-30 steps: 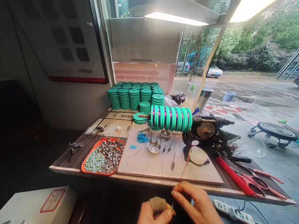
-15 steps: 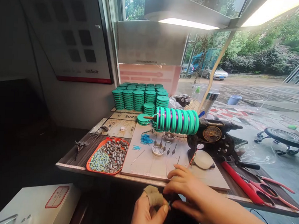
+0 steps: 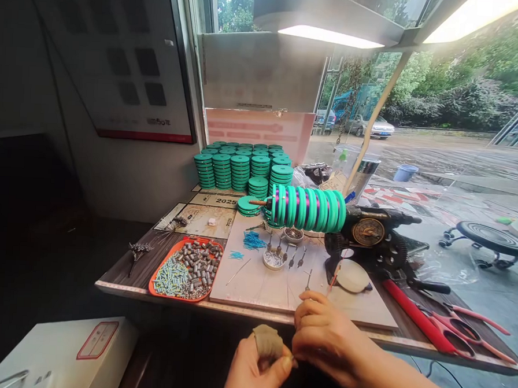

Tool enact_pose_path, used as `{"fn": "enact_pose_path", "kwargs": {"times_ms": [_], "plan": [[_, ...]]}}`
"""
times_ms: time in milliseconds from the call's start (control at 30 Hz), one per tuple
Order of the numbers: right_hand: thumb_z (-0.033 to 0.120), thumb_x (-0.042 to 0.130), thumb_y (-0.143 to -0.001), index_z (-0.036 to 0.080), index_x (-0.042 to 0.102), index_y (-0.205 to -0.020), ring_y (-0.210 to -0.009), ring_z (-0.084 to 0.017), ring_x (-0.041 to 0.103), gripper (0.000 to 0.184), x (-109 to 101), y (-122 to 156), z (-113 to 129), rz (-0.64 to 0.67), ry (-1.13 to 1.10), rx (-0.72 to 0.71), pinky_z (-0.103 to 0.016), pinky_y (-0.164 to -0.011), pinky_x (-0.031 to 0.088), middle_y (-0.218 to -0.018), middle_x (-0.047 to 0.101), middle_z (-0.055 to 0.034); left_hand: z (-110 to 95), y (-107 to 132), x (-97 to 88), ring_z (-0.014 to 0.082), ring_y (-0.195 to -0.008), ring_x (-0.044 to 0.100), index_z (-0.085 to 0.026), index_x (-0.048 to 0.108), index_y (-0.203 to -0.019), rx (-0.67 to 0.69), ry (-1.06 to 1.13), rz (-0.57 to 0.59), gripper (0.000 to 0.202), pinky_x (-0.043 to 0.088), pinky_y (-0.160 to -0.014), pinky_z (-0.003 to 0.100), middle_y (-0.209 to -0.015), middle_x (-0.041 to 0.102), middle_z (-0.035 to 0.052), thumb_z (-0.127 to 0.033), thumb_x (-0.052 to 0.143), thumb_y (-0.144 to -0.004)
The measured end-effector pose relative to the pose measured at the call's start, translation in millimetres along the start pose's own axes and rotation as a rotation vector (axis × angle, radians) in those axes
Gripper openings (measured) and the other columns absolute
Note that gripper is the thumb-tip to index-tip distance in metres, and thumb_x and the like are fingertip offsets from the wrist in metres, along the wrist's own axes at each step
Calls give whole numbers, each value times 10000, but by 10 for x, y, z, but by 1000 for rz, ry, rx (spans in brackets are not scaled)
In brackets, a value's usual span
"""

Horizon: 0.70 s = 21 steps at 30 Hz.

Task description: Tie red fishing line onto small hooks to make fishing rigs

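Note:
My left hand is low in the view below the table's front edge, closed in a pinch, with a tan wrap on one finger. My right hand curls against it, fingertips pressed to the left thumb on something too small to name. A thin red line runs up from my hands to a black hand-crank winder, whose shaft carries a row of green spools wound with purple line.
Stacks of green spools stand at the back. An orange tray holds grey and pale tubes. Small dishes and blue bits lie on the white board. Red scissors lie at right, a white box at lower left.
My right hand moved forward over the table edge, then drew back against my left hand. The view shifted slightly left and down.

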State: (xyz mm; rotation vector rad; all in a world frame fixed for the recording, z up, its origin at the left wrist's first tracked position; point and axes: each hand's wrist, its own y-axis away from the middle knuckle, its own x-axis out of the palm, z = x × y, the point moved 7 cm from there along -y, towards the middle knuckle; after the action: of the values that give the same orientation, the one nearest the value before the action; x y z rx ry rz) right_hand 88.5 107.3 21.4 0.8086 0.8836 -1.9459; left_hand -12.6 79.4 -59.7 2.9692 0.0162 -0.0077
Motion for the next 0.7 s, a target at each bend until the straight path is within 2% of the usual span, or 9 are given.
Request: {"fn": "enact_pose_path", "kwargs": {"times_ms": [167, 300, 433, 567, 700], "plan": [[211, 381, -897, 187, 567, -721, -705, -156, 462, 257, -13, 18, 0, -15, -1, 0, -338, -770, 361, -668, 559, -17, 13, 18, -8, 157, -627, 458, -143, 566, -637, -60, 60, -18, 549, 373, -635, 305, -634, 511, 12, -664, 674, -503], [204, 376, -892, 193, 545, -710, -703, -152, 455, 249, -18, 12, 19, -12, 23, -18, -331, -786, 354, -670, 549, -12, -72, 37, -8, 149, -616, 436, -144, 565, -598, -87, 21, -26, 482, 361, -626, 300, -609, 484, -4, -598, 701, -508], [177, 361, -877, 196, 522, -686, -710, -159, 453, 251, 24, 40, 16, -10, 74, -38, -326, -772, 355, -670, 548, -19, -35, 40, -30, 131, -581, 392, -156, 551, -589, -136, -2, -89, 344, 348, -593, 282, -573, 445, -32, -457, 710, -535], [139, 401, -866, 192, 535, -680, -719, -150, 474, 236, 54, 44, -4, 42, 153, -33, -325, -815, 334, -658, 577, -10, -9, 39, -1, 129, -559, 427, -155, 565, -598, 0, -55, -59, 175, 379, -565, 261, -566, 461, -25, -299, 645, -657], [163, 493, -863, 188, 574, -630, -620, -128, 485, 248, 8, -123, 57, 231, 287, -35, -266, -717, 352, -604, 601, 2, -24, 90, -34, 182, -651, 553, -154, 640, -663, 210, -219, -191, 136, 464, -616, 280, -680, 568, 48, -257, 586, -733]]}}
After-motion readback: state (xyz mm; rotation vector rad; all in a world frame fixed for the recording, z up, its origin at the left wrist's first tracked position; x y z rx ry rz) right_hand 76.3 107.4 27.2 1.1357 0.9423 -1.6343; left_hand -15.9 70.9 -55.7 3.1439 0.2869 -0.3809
